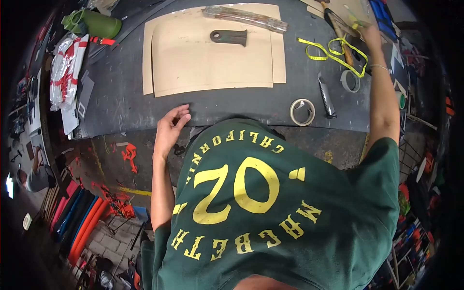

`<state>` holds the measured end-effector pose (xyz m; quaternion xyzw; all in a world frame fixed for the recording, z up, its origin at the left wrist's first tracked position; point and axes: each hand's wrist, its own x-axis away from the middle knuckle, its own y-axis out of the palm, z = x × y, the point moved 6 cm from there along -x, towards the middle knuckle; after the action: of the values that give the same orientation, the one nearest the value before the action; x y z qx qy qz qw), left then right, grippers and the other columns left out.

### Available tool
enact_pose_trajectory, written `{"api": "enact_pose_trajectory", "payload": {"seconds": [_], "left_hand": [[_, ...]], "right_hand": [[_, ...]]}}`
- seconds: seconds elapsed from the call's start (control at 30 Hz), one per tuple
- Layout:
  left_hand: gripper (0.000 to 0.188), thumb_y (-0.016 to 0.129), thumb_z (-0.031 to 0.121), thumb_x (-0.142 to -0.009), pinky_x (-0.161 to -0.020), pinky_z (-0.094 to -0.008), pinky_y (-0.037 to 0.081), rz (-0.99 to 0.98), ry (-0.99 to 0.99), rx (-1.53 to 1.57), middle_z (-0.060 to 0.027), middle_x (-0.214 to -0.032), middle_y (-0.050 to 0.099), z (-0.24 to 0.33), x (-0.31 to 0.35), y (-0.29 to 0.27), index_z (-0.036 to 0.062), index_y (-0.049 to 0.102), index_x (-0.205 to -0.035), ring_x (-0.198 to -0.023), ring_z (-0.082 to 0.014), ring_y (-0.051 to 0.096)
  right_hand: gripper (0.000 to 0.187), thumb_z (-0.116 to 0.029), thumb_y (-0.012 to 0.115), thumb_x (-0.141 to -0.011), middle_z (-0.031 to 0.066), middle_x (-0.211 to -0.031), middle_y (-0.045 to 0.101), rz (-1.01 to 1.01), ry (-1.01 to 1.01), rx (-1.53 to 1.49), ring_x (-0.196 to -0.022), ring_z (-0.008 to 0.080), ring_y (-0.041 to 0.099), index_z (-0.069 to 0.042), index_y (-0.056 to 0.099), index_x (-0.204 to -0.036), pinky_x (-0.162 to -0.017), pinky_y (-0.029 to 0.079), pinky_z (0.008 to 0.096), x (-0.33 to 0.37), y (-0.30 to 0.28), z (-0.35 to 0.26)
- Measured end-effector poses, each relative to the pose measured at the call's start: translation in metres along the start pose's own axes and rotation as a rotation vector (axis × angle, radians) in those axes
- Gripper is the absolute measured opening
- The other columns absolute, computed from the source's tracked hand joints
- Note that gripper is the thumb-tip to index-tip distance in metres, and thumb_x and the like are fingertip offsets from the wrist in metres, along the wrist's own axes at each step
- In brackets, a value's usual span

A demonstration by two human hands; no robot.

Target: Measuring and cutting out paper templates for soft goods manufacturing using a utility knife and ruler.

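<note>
By the far right corner of the table [121, 99], the right hand [372, 37] is near a yellow measuring tape [356, 50]; I can't tell about its fingers. At the front edge, the left hand's [171, 126] thumb and fingers are apart.

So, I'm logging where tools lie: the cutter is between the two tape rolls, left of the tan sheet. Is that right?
Not left: the head view shows the cutter right of the tan sheet, between the near tape roll and the far tape roll.
</note>
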<state>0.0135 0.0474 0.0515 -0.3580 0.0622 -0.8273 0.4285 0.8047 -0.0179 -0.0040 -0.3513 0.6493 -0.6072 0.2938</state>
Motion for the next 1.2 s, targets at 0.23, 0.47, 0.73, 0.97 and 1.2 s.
{"api": "enact_pose_trajectory", "payload": {"seconds": [0.23, 0.47, 0.73, 0.97, 1.2], "left_hand": [[0.016, 0.072, 0.012, -0.093, -0.086, -0.0379, 0.053, 0.227, 0.651, -0.572, -0.01, -0.104, 0.071, 0.076, -0.029, 0.015, 0.008, 0.077, -0.108, -0.097, -0.0323, 0.065], [0.014, 0.069, 0.017, -0.095, -0.101, -0.0468, 0.046, -0.056, 0.813, -0.436, -0.0099, -0.106, 0.069, 0.133, -0.067, 0.071, 0.0091, 0.078, -0.103, -0.109, -0.0306, 0.062], [0.056, 0.079, 0.031, -0.088, -0.107, -0.0464, 0.047, -0.196, 0.761, -0.407, -0.0194, -0.135, 0.062, 0.142, -0.09, 0.108, 0.0042, 0.063, -0.134, -0.124, -0.0404, 0.059], [0.05, 0.078, 0.026, -0.091, -0.091, -0.0446, 0.056, -0.202, 0.768, -0.364, -0.0208, -0.12, 0.069, 0.154, -0.09, 0.126, 0.0042, 0.063, -0.133, -0.104, -0.0378, 0.07], [0.029, 0.075, 0.016, -0.093, -0.074, -0.0411, 0.06, -0.121, 0.848, -0.381, -0.0222, -0.096, 0.074, 0.148, -0.103, 0.128, 0.0021, 0.071, -0.118, -0.085, -0.034, 0.075]], "right_hand": [[0.039, -0.043, 0.063, -0.097, 0.0233, -0.109, 0.072, -0.005, -0.072, -0.129, -0.104, 0.0403, 0.07, -0.021, 0.072, -0.127, -0.089, 0.054, 0.0448, 0.014, -0.043, -0.02], [0.032, -0.02, 0.063, -0.094, 0.0288, -0.106, 0.069, 0.124, -0.344, -0.015, -0.1, 0.0439, 0.069, -0.006, 0.068, -0.123, -0.084, 0.054, 0.0483, 0.06, -0.091, -0.119], [0.021, -0.003, 0.066, -0.082, 0.0238, -0.105, 0.071, -0.039, -0.456, -0.461, -0.096, 0.0419, 0.069, 0.0, 0.074, -0.101, -0.083, 0.057, 0.0482, 0.196, -0.03, -0.294], [0.023, -0.015, 0.075, -0.085, 0.0197, -0.098, 0.07, -0.197, -0.377, -0.74, -0.09, 0.0403, 0.069, -0.001, 0.076, -0.103, -0.083, 0.055, 0.0464, 0.234, -0.016, -0.356], [0.023, -0.02, 0.076, -0.086, 0.0193, -0.099, 0.074, -0.291, -0.326, -0.731, -0.091, 0.039, 0.071, -0.006, 0.078, -0.105, -0.082, 0.056, 0.046, 0.241, 0.007, -0.357]]}}
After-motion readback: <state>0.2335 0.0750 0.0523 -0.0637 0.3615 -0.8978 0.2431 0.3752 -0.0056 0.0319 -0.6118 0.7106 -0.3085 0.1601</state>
